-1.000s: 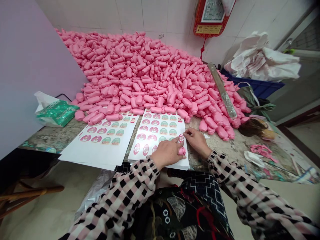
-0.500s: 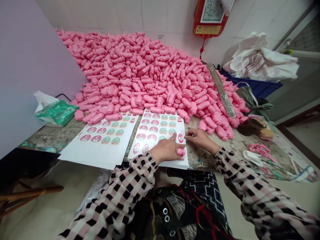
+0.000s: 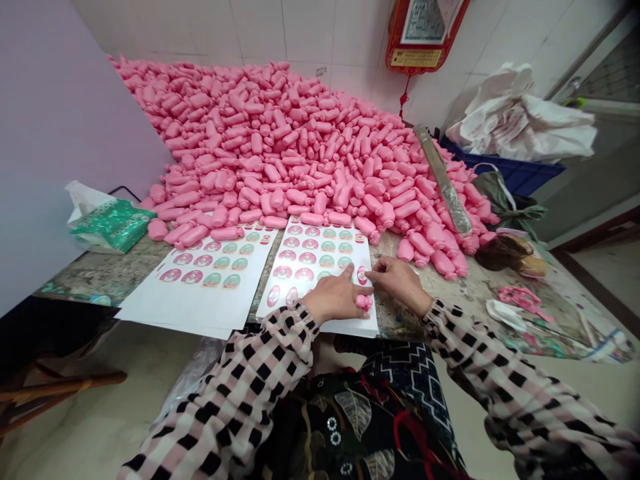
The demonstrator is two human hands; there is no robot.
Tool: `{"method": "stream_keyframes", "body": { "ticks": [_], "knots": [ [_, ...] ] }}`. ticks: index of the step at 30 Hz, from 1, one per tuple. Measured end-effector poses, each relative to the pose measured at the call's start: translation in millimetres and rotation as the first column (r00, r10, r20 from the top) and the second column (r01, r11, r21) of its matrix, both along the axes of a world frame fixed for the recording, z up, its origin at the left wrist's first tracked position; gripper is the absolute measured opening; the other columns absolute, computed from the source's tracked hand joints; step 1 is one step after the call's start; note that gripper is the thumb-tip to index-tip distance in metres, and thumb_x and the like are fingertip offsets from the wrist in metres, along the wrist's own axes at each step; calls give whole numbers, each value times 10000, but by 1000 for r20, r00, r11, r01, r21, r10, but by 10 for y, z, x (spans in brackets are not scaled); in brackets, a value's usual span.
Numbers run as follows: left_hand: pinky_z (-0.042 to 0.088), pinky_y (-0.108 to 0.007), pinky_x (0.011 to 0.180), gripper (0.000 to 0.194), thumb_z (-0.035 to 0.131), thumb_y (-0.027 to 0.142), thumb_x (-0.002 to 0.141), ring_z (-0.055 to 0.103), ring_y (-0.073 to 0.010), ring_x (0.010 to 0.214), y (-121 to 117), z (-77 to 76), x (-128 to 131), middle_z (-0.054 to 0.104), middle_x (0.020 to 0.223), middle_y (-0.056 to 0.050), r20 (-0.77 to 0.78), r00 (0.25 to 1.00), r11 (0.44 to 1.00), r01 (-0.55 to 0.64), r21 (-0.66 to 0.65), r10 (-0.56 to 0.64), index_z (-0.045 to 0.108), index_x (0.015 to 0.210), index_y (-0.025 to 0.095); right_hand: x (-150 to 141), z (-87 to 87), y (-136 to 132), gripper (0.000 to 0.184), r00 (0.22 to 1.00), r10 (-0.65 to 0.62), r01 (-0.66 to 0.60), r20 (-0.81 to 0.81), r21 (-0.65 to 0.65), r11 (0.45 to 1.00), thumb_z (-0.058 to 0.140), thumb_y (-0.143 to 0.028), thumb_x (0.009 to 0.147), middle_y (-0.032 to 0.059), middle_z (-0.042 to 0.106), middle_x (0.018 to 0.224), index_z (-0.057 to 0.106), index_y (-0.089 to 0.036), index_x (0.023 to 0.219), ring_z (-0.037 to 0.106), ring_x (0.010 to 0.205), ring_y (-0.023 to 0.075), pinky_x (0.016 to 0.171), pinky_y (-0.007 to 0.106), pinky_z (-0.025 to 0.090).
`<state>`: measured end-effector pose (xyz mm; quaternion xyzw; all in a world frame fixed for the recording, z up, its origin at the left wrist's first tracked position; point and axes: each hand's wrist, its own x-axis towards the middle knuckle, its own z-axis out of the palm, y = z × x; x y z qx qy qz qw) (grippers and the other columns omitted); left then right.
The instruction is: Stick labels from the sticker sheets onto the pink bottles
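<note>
My left hand (image 3: 336, 296) rests on the right-hand sticker sheet (image 3: 345, 327), its fingers closed round a small pink bottle (image 3: 363, 303) whose knobbed end shows below them. The rest of that bottle is hidden under the hand. One finger reaches up the sheet. At the sheet's right edge, my right hand (image 3: 397, 283) has thumb and forefinger pinched on the edge of an oval pink sticker (image 3: 361, 273). Round pink and green stickers fill the rows to the left. A second sticker sheet (image 3: 185, 310) lies further left.
A large heap of pink bottles (image 3: 280, 143) covers the back of the table, with a long flat bar (image 3: 443, 180) on its right side. A green tissue pack (image 3: 115, 223) stands left. On the right are a blue crate (image 3: 530, 172), pink scissors (image 3: 523, 298) and a dark bag (image 3: 500, 193).
My right hand has shifted slightly left, so its fingertips now meet the oval sticker at the sheet's edge. My left hand keeps its hold on the pink bottle.
</note>
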<state>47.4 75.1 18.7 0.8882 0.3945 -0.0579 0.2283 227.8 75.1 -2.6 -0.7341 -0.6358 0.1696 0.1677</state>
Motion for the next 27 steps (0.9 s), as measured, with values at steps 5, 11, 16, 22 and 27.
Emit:
{"method": "stream_keyframes", "body": {
  "ticks": [5, 11, 16, 22, 27],
  "knots": [
    [390, -471, 865, 591, 578, 621, 659, 516, -363, 1108, -7, 7, 6, 209, 1506, -61, 44, 999, 1000, -23, -4, 23, 536, 1213, 418, -133, 155, -24, 179, 993, -26, 21, 119, 46, 999, 622, -395, 699, 17, 656, 668, 636, -225, 644, 535, 593, 151, 504, 257, 264],
    [399, -455, 845, 575, 582, 615, 658, 544, -352, 1055, -29, 2, -8, 258, 1482, -65, 63, 997, 999, -39, -14, 40, 564, 1188, 395, -103, 327, -50, 249, 996, -57, 48, 66, 134, 990, 617, -459, 709, 5, 642, 661, 621, -222, 634, 534, 596, 156, 504, 266, 273],
    [430, -342, 792, 426, 559, 563, 733, 593, -229, 888, -170, -36, -155, 609, 1068, -45, 526, 812, 966, -183, -180, 252, 617, 1047, 282, -11, 432, -190, 311, 954, -49, 125, -297, 241, 962, 665, -491, 666, -2, 584, 593, 596, -189, 638, 482, 533, 127, 501, 261, 324],
    [390, -222, 470, 576, 386, 711, 754, 519, -114, 500, -334, -86, -235, 550, 637, -8, 384, 68, 362, 213, -907, 921, 531, 922, 179, -371, 442, -491, 299, 724, 151, 88, -673, 307, 948, 693, -454, 673, -25, 521, 573, 566, -184, 649, 419, 504, 98, 462, 230, 331],
    [391, -203, 442, 558, 420, 697, 753, 529, -107, 490, -407, -64, -230, 558, 633, -15, 196, 36, 168, 376, -911, 980, 550, 849, 163, -614, 346, -624, 275, 747, 208, -22, -631, 289, 957, 668, -444, 710, -20, 557, 596, 589, -188, 652, 452, 518, 98, 490, 229, 358]
  ]
}}
